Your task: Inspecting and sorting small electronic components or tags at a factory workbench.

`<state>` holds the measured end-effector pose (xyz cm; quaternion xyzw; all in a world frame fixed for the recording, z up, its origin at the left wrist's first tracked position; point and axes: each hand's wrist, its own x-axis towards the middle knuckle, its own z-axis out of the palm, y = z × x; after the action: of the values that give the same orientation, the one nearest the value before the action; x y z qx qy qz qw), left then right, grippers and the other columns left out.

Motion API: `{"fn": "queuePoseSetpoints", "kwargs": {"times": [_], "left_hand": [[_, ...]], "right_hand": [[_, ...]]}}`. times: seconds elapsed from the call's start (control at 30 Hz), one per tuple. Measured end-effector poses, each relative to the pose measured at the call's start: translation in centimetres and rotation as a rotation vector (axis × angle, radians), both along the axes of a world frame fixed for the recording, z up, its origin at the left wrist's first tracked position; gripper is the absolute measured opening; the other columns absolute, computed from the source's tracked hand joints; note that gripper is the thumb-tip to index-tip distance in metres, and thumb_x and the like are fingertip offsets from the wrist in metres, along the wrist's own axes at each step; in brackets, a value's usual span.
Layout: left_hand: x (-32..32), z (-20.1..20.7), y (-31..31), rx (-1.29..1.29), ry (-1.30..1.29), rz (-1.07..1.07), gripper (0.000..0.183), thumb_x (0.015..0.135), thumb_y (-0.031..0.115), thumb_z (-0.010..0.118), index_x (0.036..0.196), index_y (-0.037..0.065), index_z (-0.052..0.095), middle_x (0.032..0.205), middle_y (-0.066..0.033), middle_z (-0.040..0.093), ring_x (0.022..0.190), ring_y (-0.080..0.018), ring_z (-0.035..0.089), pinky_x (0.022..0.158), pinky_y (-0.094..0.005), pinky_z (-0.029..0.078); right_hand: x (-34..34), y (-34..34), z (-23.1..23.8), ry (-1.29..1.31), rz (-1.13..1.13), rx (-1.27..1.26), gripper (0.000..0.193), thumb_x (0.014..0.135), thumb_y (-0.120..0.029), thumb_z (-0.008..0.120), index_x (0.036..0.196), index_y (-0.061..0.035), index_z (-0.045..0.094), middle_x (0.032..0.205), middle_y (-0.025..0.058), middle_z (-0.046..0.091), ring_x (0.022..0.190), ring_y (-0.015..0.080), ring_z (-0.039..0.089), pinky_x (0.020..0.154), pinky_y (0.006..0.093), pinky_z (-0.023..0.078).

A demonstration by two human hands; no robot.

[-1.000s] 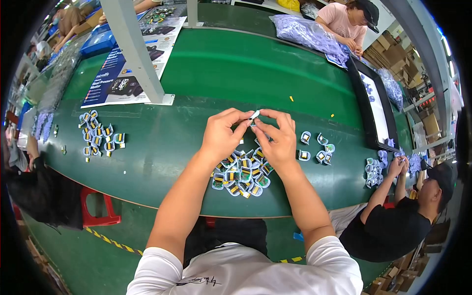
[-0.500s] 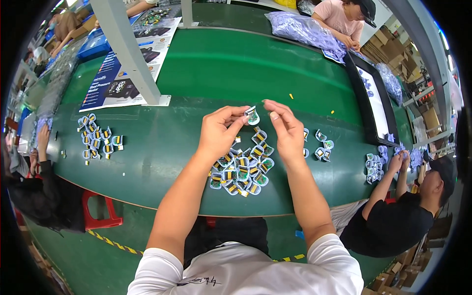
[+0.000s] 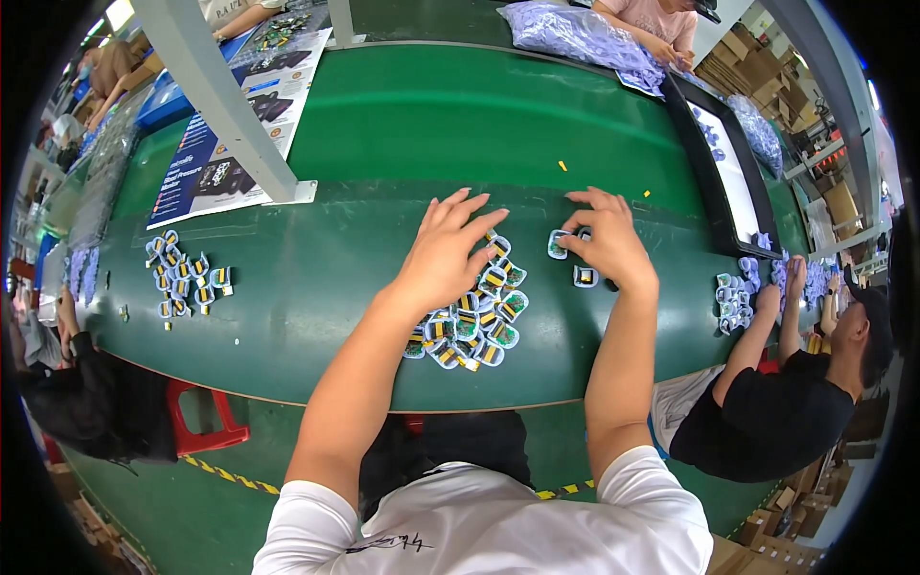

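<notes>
My left hand (image 3: 446, 251) is open, fingers spread, over the far left side of a pile of small light-blue plastic housings (image 3: 467, 327). These have green circuit boards inside and black-and-yellow strips across them. To the right of the pile, my right hand (image 3: 611, 240) pinches the edge of one such housing (image 3: 557, 245) between thumb and a finger, at the table surface. Another housing (image 3: 586, 277) lies just nearer, below that hand. Further pieces are partly hidden behind my right hand.
A separate group of housings (image 3: 182, 278) lies at the left of the green table (image 3: 287, 335). A grey post (image 3: 225, 105) stands on a printed sheet (image 3: 206, 177). A black-rimmed tray (image 3: 733, 182) lies far right. Co-workers sit either side; a bag of lilac parts (image 3: 575, 38) lies at the back.
My right hand has moved right with a housing taken from between both hands and brought it down to the table. My left hand has opened over the pile.
</notes>
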<state>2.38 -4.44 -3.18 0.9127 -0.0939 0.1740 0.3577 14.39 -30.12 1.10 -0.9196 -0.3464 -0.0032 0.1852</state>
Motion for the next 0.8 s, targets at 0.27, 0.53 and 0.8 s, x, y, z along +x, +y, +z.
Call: {"fn": "queuePoseSetpoints", "kwargs": {"times": [0.27, 0.53, 0.8], "left_hand": [[0.2, -0.3, 0.4, 0.086, 0.14, -0.018, 0.026, 0.096, 0.015, 0.071, 0.122, 0.013, 0.074, 0.146, -0.0124, 0.062, 0.153, -0.038, 0.036, 0.13, -0.0583, 0.018], [-0.4, 1.2, 1.3, -0.665, 0.192, 0.042, 0.019, 0.096, 0.004, 0.074, 0.115, 0.0, 0.073, 0.1, -0.0067, 0.078, 0.083, -0.0086, 0.067, 0.074, -0.0258, 0.054], [-0.3, 1.4, 1.6, -0.935, 0.351, 0.1, 0.018, 0.093, 0.011, 0.08, 0.101, -0.005, 0.077, 0.088, -0.0095, 0.078, 0.074, -0.0131, 0.074, 0.066, -0.0251, 0.057]], "right_hand": [[0.4, -0.4, 0.4, -0.173, -0.189, -0.019, 0.024, 0.087, -0.011, 0.076, 0.11, -0.0074, 0.077, 0.138, 0.0121, 0.067, 0.136, 0.035, 0.055, 0.121, 0.0547, 0.034], [-4.1, 8.0, 0.3, -0.129, 0.336, 0.498, 0.026, 0.089, -0.011, 0.078, 0.114, -0.0063, 0.076, 0.117, 0.0085, 0.075, 0.11, 0.0301, 0.071, 0.109, 0.0498, 0.047], [-4.8, 9.3, -1.2, -0.354, 0.262, 0.578, 0.015, 0.088, -0.007, 0.077, 0.103, -0.0066, 0.074, 0.105, 0.0059, 0.076, 0.102, 0.0279, 0.07, 0.105, 0.0493, 0.048]]}}
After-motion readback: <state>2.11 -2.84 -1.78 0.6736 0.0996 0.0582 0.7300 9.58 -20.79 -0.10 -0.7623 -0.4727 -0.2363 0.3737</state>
